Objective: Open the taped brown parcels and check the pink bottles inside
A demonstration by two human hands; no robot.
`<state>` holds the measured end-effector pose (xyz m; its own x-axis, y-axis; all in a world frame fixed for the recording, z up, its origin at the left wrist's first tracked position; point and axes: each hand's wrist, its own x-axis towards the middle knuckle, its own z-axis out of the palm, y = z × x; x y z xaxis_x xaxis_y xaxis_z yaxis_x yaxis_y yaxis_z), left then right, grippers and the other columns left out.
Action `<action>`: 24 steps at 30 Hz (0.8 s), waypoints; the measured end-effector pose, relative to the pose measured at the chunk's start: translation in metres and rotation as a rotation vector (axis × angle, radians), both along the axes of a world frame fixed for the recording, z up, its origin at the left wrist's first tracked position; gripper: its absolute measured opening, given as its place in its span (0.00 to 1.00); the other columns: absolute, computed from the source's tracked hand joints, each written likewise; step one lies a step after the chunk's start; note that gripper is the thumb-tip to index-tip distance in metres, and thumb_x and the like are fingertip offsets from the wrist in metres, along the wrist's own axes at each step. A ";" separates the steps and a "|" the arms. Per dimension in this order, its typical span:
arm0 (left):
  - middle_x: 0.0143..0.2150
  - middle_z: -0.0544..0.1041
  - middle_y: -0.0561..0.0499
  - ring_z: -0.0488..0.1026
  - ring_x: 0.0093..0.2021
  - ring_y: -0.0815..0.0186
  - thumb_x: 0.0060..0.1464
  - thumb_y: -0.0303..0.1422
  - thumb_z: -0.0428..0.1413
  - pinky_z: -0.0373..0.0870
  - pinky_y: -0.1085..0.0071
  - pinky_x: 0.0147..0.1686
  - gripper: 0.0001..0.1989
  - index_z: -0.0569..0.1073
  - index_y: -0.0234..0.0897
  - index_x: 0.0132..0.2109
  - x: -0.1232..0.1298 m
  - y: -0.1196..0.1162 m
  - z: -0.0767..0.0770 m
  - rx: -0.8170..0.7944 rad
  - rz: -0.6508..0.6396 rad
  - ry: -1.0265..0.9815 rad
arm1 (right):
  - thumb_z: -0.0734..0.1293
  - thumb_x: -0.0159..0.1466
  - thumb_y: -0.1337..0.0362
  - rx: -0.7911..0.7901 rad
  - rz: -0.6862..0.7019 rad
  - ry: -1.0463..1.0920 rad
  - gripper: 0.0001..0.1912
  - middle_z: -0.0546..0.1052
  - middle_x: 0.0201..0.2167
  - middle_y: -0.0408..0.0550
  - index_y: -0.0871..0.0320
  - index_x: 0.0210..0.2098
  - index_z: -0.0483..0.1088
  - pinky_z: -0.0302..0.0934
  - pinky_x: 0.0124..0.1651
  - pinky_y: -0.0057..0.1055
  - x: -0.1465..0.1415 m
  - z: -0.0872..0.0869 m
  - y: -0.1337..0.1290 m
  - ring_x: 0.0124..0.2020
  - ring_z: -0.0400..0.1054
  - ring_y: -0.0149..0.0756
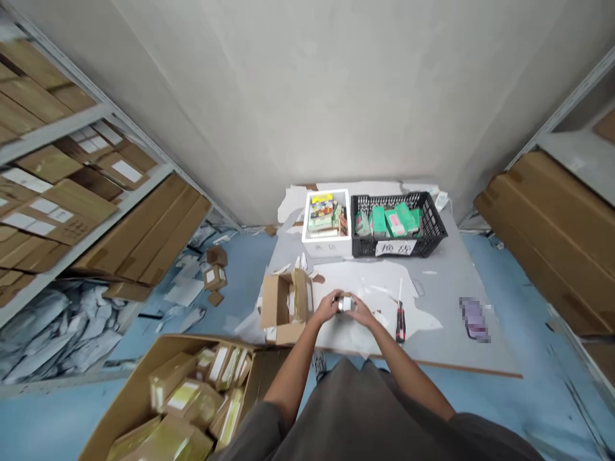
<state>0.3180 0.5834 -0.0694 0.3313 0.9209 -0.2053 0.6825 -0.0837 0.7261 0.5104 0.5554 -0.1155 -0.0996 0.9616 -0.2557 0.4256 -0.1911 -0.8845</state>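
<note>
Near the table's front edge, my left hand (328,307) and my right hand (360,311) are closed on the two sides of a small box (345,303) with a white face and a brownish top. The fingers cover much of it, so I cannot make out its print. Just left of my left hand stands an open cardboard box (277,301) with its flaps up. To the right of my right hand a red and black box cutter (400,323) lies on white paper, its blade pointing away from me.
Toward the wall stand a white foam box (327,248) of small packages and a black crate (427,242) of green boxes. A phone (475,319) lies at right. A large carton (144,365) of parcels sits on the floor at left. Shelves (96,115) flank both sides.
</note>
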 end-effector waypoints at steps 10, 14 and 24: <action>0.75 0.71 0.37 0.66 0.77 0.51 0.49 0.23 0.58 0.64 0.48 0.76 0.41 0.73 0.37 0.72 -0.014 -0.011 -0.021 0.003 -0.056 -0.046 | 0.72 0.56 0.59 0.028 -0.142 -0.117 0.31 0.80 0.60 0.55 0.48 0.59 0.67 0.71 0.65 0.52 -0.018 0.018 -0.008 0.62 0.77 0.57; 0.80 0.62 0.35 0.60 0.80 0.48 0.45 0.25 0.65 0.62 0.50 0.77 0.52 0.62 0.35 0.78 -0.013 -0.020 -0.027 -0.013 -0.151 0.020 | 0.66 0.61 0.61 -0.028 -0.108 -0.136 0.23 0.82 0.52 0.50 0.48 0.56 0.66 0.73 0.59 0.48 -0.009 0.025 -0.013 0.54 0.79 0.53; 0.67 0.79 0.44 0.78 0.64 0.46 0.46 0.33 0.72 0.75 0.54 0.63 0.42 0.71 0.44 0.69 -0.012 -0.007 -0.023 -0.124 -0.076 0.037 | 0.60 0.68 0.64 0.072 -0.012 -0.154 0.18 0.79 0.61 0.54 0.53 0.51 0.78 0.70 0.62 0.41 0.006 0.020 -0.019 0.63 0.73 0.46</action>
